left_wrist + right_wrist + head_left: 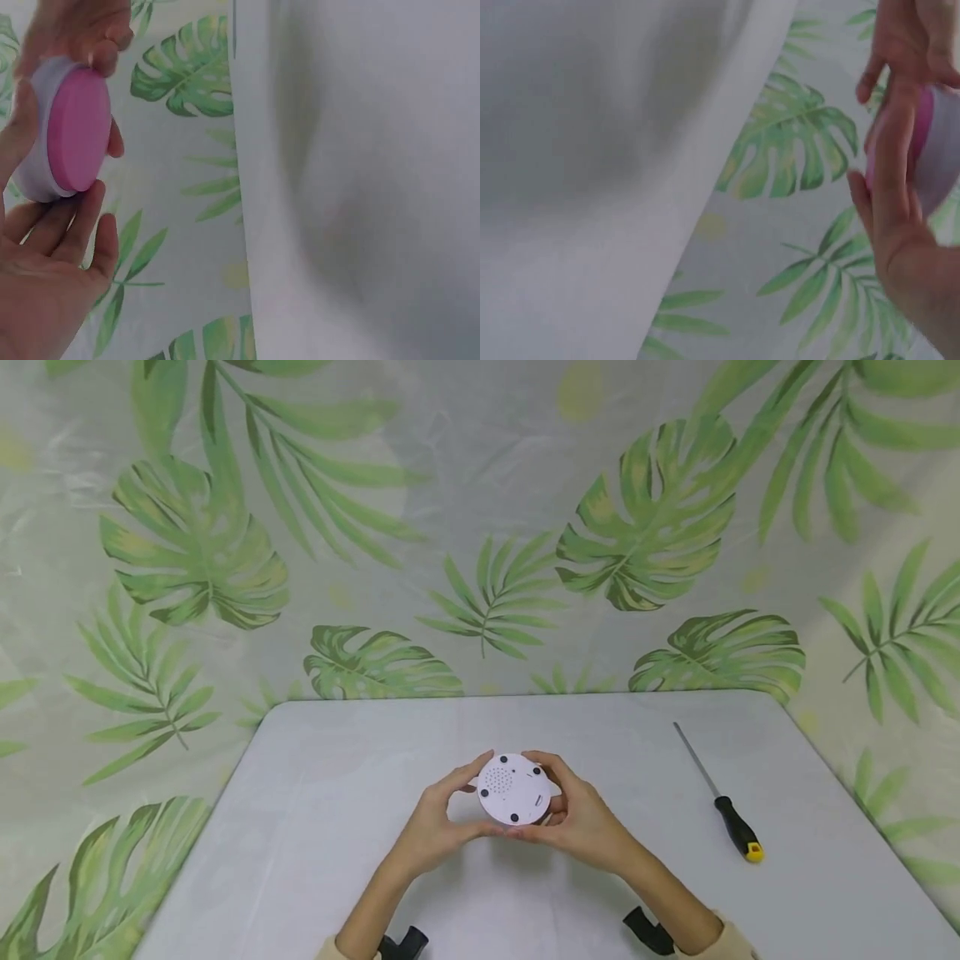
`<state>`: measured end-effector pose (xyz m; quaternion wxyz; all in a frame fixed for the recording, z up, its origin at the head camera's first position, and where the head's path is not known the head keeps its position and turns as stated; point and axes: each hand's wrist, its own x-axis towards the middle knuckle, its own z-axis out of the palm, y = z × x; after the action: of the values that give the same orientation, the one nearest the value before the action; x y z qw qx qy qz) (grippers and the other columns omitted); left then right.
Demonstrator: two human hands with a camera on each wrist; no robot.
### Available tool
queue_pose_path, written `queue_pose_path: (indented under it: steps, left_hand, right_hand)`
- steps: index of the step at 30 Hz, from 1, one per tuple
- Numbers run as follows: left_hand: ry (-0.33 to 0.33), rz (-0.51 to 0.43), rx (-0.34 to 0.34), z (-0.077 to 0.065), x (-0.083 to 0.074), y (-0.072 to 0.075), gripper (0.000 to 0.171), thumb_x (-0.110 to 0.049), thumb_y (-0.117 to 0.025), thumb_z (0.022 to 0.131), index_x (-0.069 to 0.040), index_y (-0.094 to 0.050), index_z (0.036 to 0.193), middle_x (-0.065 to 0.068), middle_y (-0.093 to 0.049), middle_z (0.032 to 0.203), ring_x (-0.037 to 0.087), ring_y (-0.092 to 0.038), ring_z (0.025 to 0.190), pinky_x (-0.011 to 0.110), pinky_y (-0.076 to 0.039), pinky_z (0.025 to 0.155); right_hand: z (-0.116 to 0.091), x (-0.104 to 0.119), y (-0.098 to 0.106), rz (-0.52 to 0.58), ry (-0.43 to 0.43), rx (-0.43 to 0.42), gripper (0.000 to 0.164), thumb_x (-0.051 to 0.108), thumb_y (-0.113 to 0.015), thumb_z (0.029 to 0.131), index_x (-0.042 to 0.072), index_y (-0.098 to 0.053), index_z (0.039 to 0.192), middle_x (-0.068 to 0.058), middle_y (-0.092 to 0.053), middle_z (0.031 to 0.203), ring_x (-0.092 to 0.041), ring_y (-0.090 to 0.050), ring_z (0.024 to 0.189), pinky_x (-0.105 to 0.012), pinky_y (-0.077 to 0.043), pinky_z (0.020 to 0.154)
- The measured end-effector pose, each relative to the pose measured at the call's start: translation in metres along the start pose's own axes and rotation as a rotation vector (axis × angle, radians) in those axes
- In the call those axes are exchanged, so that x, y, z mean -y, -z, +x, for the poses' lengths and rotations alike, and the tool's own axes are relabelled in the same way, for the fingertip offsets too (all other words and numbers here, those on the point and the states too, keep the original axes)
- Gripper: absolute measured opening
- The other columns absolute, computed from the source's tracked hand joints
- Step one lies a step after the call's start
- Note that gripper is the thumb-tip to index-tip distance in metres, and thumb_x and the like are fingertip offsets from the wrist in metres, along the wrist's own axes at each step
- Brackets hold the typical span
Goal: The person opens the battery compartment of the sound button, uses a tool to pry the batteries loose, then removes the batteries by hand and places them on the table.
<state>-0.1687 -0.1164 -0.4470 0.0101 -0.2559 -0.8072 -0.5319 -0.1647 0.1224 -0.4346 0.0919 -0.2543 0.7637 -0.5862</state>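
Note:
Held up between both hands is a small round white device (514, 793), its flat face turned to the head camera. That face shows a patch of small speaker holes, several dark round feet and a small slot. Its other side is a pink disc (81, 133), seen in the left wrist view. My left hand (441, 820) grips the left rim, thumb below and fingers above. On the opposite rim my right hand (588, 822) has hold of it, the thumbs close together at the lower edge. The right wrist view shows the device's white body (939, 154) partly behind fingers.
To the right on the white table (337, 777) lies a screwdriver (735, 822) with a black and yellow handle. A leaf-patterned cloth (495, 468) hangs behind the table's far edge. Black wrist camera mounts (648, 931) show near the sleeves.

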Motion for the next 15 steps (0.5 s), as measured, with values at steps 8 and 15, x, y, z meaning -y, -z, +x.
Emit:
queue_pose_path:
  steps: [8,15]
  left_hand:
    - [-0.048,-0.143,0.141,-0.001,0.005,0.011,0.079,-0.016,-0.079,0.079,-0.026,-0.039,0.147,-0.006,-0.047,0.148,0.013,-0.053,0.124,0.045,-0.04,0.106]
    - [-0.051,-0.037,0.06,0.001,0.001,0.005,0.082,-0.03,-0.08,0.078,-0.026,-0.037,0.148,-0.01,-0.045,0.149,0.014,-0.049,0.13,0.045,-0.042,0.107]
  right_hand:
    - [-0.002,0.003,0.008,-0.032,-0.042,0.108,0.088,0.028,-0.082,0.076,0.027,-0.031,0.147,-0.008,-0.044,0.141,-0.016,-0.07,0.09,-0.032,-0.059,0.069]
    - [0.0,-0.001,-0.003,-0.141,-0.004,-0.127,0.088,0.039,-0.085,0.068,0.023,-0.039,0.14,-0.005,-0.051,0.122,-0.01,-0.071,0.08,-0.027,-0.059,0.063]
